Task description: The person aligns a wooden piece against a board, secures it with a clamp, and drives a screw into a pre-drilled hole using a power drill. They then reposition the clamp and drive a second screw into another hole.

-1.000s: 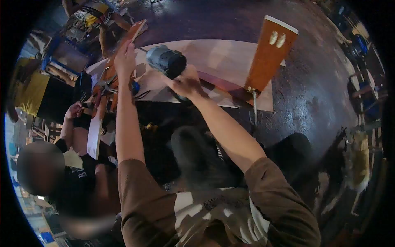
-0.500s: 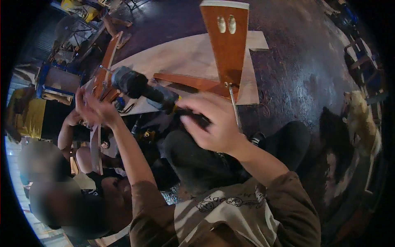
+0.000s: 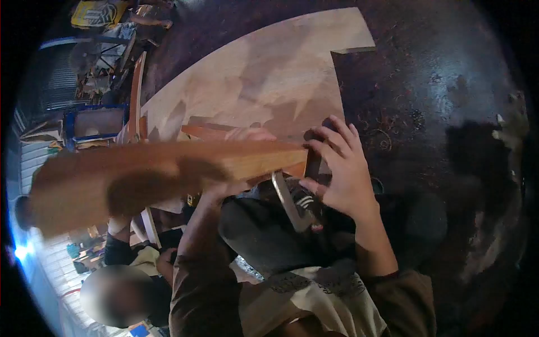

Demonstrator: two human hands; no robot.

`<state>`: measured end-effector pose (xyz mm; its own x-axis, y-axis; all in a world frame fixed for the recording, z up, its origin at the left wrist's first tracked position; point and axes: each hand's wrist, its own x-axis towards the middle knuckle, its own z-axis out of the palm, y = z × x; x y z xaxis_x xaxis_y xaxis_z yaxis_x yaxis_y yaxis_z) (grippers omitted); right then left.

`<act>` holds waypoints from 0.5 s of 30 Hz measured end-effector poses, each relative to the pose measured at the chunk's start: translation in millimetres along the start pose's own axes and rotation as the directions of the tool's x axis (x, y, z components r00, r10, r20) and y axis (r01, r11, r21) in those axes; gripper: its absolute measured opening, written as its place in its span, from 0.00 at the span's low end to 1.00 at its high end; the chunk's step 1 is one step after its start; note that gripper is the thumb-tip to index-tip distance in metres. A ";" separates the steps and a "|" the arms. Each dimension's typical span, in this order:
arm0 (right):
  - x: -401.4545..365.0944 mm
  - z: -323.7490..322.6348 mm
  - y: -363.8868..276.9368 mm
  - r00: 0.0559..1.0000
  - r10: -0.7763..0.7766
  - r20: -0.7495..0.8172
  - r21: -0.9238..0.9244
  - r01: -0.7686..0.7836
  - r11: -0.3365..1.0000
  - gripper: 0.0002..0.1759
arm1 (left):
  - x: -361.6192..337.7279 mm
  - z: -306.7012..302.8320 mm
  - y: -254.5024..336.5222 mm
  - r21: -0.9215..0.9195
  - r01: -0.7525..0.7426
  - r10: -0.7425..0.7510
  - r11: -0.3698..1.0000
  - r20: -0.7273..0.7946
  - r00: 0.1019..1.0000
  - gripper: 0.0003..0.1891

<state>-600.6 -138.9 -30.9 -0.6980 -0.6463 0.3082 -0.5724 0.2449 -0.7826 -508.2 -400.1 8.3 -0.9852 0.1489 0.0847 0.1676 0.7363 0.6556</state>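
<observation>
A long brown wooden board (image 3: 168, 174) lies across the left of the view, blurred and close to the camera. My left hand (image 3: 227, 188) grips it from below near its right end, with fingertips showing over its top edge. My right hand (image 3: 339, 168) is at the board's right end, fingers curled around a small dark object (image 3: 313, 163) pressed against the end; it looks like part of the drill, mostly hidden. A grey metal rod (image 3: 289, 205) sticks down from that end over my dark-trousered knee (image 3: 264, 236).
A large pale plywood sheet (image 3: 269, 78) lies on the dark floor (image 3: 438, 112) ahead. A thin wooden strip (image 3: 213, 132) rests on it. A blue-framed box (image 3: 95, 121) and clutter stand at the far left. Another person (image 3: 120, 286) crouches at the lower left.
The board with the rod has swung from upright to lying across the view. My left hand has taken hold of it. My right hand moved to its end; the drill is now barely visible.
</observation>
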 end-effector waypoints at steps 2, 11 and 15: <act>-2.4 9.0 5.4 0.999 0.032 -0.029 0.110 -0.028 0.994 0.39 | 26.8 -21.7 8.2 0.404 -0.104 -0.089 0.909 0.431 0.898 0.29; 5.6 14.7 18.4 0.995 0.100 -0.029 0.273 -0.089 0.958 0.36 | 6.4 -0.1 -39.7 0.178 -0.042 0.027 0.983 0.087 0.996 0.13; 6.3 14.4 17.6 0.996 0.090 -0.012 0.230 -0.085 0.969 0.34 | 12.4 4.7 -23.8 0.134 0.020 -0.020 0.991 0.002 1.000 0.11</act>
<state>-608.9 -149.0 -50.5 -0.7520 -0.6126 0.2431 -0.3964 0.1257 -0.9094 -524.2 -412.7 -9.7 -0.9883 0.1352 0.0703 0.1514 0.8207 0.5509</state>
